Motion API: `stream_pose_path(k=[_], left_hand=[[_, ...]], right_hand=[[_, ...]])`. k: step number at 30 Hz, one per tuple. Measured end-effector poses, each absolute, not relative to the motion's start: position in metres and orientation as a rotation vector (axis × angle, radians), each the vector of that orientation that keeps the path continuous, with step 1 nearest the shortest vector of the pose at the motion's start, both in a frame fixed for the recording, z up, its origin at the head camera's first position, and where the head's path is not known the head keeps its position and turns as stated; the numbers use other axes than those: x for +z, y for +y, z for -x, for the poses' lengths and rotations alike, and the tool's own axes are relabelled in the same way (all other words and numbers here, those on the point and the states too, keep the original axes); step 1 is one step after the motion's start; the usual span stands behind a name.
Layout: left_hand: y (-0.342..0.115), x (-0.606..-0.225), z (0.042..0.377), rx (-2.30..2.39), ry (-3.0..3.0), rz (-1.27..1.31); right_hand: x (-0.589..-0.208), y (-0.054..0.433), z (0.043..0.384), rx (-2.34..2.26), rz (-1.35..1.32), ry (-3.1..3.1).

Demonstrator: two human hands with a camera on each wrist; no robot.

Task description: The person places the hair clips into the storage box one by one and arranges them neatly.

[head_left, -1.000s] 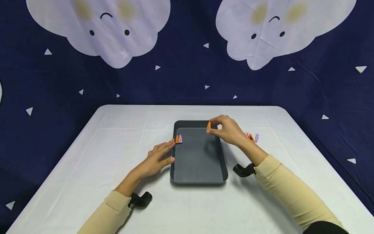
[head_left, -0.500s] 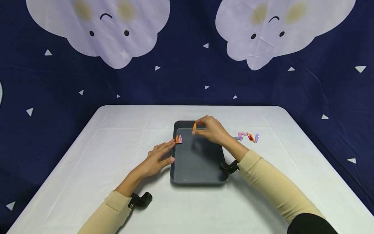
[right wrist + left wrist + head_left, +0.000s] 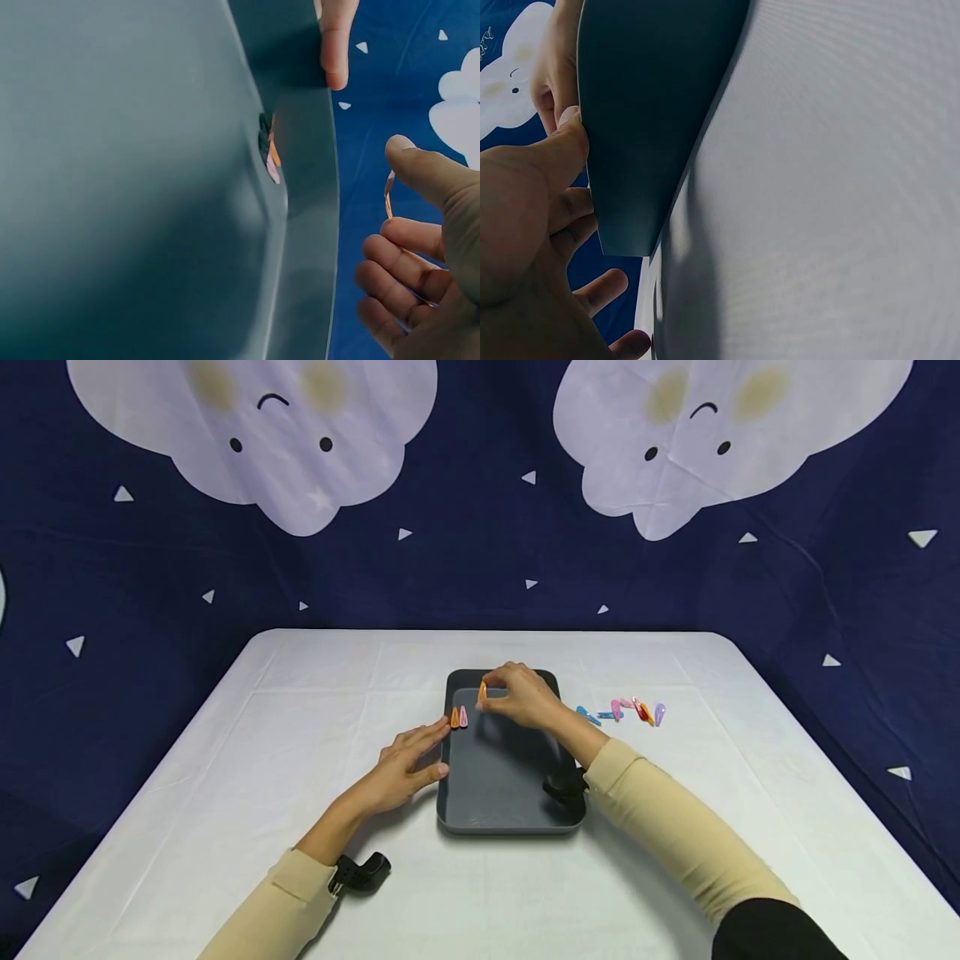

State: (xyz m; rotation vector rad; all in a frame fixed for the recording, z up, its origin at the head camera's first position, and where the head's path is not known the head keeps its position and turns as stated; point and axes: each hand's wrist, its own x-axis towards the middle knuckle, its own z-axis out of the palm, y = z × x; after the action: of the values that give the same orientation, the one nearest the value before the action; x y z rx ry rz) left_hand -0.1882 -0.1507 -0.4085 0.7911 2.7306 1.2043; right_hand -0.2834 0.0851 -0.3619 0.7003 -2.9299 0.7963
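Inside the dark grey tray (image 3: 510,777), an orange hair clip (image 3: 454,717) and a pink hair clip (image 3: 463,717) lie side by side near its left wall. My left hand (image 3: 401,770) touches the tray's left rim with fingers extended and thumb apart; in the left wrist view its thumb (image 3: 570,146) is right at the rim. Over the far part of the tray, my right hand (image 3: 521,696) pinches another orange hair clip (image 3: 482,692) upright between thumb and fingertips. That held clip (image 3: 389,195) appears edge-on in the right wrist view.
Right of the tray, on the white table (image 3: 675,810), lie loose hair clips: blue ones (image 3: 588,716), pink ones (image 3: 616,710), a red and orange cluster (image 3: 642,711) and a purple one (image 3: 660,714). A dark blue cloth with clouds (image 3: 480,577) hangs behind the table.
My right hand has moved left from the tray's right rim with the orange hair clip, uncovering the blue and pink clips on the table. The left hand has stayed still.
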Motion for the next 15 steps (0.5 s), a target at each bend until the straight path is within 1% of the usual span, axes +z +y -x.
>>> stream_pose_path(k=[15], left_hand=[[-0.151, -0.409, 0.188, 1.207, 2.727, -0.804]], right_hand=[[-0.377, 0.074, 0.293, 0.751, -0.748, -2.975]])
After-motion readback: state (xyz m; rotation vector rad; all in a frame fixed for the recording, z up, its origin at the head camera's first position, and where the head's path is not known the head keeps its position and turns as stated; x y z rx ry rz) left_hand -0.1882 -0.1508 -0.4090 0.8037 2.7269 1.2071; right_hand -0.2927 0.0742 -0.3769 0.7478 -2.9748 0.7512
